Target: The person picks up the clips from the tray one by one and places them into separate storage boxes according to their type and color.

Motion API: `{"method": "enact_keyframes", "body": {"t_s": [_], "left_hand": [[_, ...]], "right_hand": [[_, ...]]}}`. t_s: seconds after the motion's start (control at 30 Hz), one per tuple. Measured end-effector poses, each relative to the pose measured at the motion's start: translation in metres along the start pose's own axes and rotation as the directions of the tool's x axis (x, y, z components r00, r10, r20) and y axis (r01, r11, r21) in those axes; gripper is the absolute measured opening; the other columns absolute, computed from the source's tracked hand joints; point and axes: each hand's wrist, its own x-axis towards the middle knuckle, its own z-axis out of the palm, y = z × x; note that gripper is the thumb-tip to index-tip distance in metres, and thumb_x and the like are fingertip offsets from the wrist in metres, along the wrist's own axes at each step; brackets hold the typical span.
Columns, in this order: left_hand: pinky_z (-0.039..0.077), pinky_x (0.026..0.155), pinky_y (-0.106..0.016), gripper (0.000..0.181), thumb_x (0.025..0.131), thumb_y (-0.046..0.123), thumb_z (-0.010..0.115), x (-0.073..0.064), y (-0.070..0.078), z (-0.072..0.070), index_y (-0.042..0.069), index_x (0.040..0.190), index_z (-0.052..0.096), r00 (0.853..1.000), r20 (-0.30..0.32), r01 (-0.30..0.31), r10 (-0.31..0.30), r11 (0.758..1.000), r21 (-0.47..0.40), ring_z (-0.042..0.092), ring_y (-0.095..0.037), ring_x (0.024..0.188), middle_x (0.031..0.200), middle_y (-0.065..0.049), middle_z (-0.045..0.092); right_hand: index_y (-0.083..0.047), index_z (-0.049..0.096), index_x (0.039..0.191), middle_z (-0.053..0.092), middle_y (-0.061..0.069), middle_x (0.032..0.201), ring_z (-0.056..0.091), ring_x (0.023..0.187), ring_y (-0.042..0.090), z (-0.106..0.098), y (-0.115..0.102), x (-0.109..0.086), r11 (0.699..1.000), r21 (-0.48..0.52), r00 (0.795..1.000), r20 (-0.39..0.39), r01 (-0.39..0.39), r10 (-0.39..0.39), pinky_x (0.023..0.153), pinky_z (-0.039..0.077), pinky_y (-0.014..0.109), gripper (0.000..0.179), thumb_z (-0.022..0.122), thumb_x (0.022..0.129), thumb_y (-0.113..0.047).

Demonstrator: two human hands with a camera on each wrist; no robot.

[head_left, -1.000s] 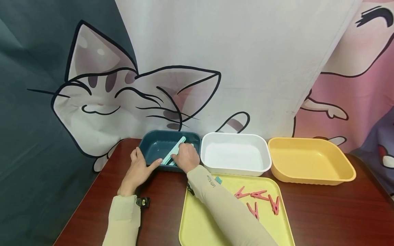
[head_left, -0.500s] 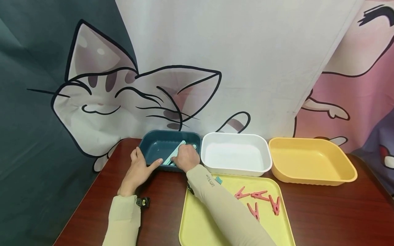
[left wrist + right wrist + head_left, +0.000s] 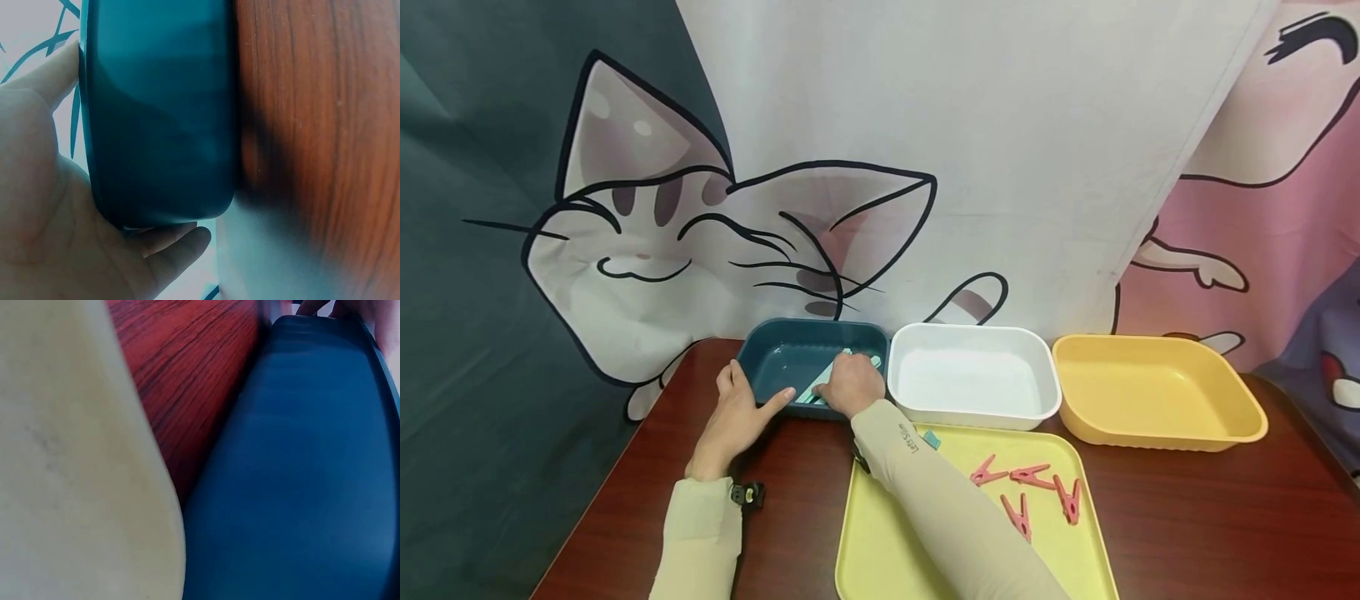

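Note:
In the head view, my right hand (image 3: 852,383) reaches over the front rim into the dark teal bin (image 3: 782,350). Its fingers curl down, tips hidden, and grip a long, narrow light-teal clip (image 3: 817,385) lying low and slanted in the bin. The end of another light-teal piece (image 3: 876,361) shows just beyond the knuckles. My left hand (image 3: 735,421) spans the bin's front left corner with thumb and fingers spread. In the left wrist view, that thumb (image 3: 53,75) lies along the rim and the fingers (image 3: 178,250) rest against the bin's end wall.
A white bin (image 3: 973,375) and a yellow bin (image 3: 1157,392) stand in line to the right. In front, a yellow tray (image 3: 887,550) holds several pink clothespins (image 3: 1032,476) and a small teal piece (image 3: 932,439), partly behind the right sleeve. A printed cloth (image 3: 1000,167) hangs behind.
The light-teal clip in my right hand has sunk lower into the dark teal bin, and the other light-teal end has come into view beside the hand. My left hand stays put.

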Motion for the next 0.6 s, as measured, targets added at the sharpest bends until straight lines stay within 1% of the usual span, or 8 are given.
{"method": "enact_keyframes", "body": {"t_s": [0.23, 0.33, 0.53, 0.6], "left_hand": [[0.035, 0.106, -0.065, 0.125, 0.090, 0.071, 0.055, -0.0005, 0.0001, 0.0004, -0.008, 0.153, -0.019, 1.000, -0.002, -0.002, 0.002, 1.000, -0.003, 0.028, -0.053, 0.139, 0.161, -0.031, -0.011], [0.034, 0.106, -0.065, 0.125, 0.090, 0.071, 0.055, -0.0004, 0.0003, 0.0000, -0.007, 0.153, -0.019, 1.000, 0.000, 0.000, 0.000, 1.000, -0.006, 0.028, -0.053, 0.139, 0.161, -0.030, -0.011], [0.034, 0.107, -0.065, 0.125, 0.090, 0.071, 0.055, 0.0000, 0.0002, -0.0009, -0.007, 0.153, -0.020, 1.000, -0.001, -0.001, 0.001, 1.000, 0.000, 0.028, -0.053, 0.139, 0.161, -0.029, -0.011], [0.035, 0.107, -0.065, 0.125, 0.090, 0.072, 0.055, 0.0000, 0.0003, -0.0006, -0.007, 0.153, -0.020, 1.000, 0.001, 0.000, 0.000, 1.000, 0.001, 0.028, -0.053, 0.138, 0.161, -0.030, -0.011]], "right_hand": [[-0.003, 0.071, 0.116, 0.071, 0.011, 0.094, 0.064, 0.076, 0.017, -0.0002, -0.0008, -0.0003, 0.999, -0.033, 1.000, 0.011, 0.003, -0.003, 0.065, 0.058, 0.034, 0.057, 0.078, 0.084, -0.050], [-0.003, 0.073, 0.114, 0.071, 0.010, 0.094, 0.065, 0.077, 0.017, 0.0000, -0.0009, 0.0001, 0.999, -0.042, 1.000, 0.012, 0.004, -0.003, 0.066, 0.058, 0.034, 0.055, 0.077, 0.085, -0.050], [-0.003, 0.070, 0.122, 0.072, 0.010, 0.099, 0.066, 0.081, 0.018, 0.0009, -0.0014, 0.0014, 0.999, -0.044, 1.000, 0.028, 0.010, -0.009, 0.067, 0.058, 0.035, 0.060, 0.076, 0.086, -0.051], [-0.004, 0.071, 0.119, 0.073, 0.009, 0.097, 0.066, 0.079, 0.017, 0.0004, -0.0013, 0.0013, 0.999, -0.042, 0.999, 0.030, 0.011, -0.010, 0.065, 0.058, 0.035, 0.058, 0.077, 0.085, -0.051]]}}
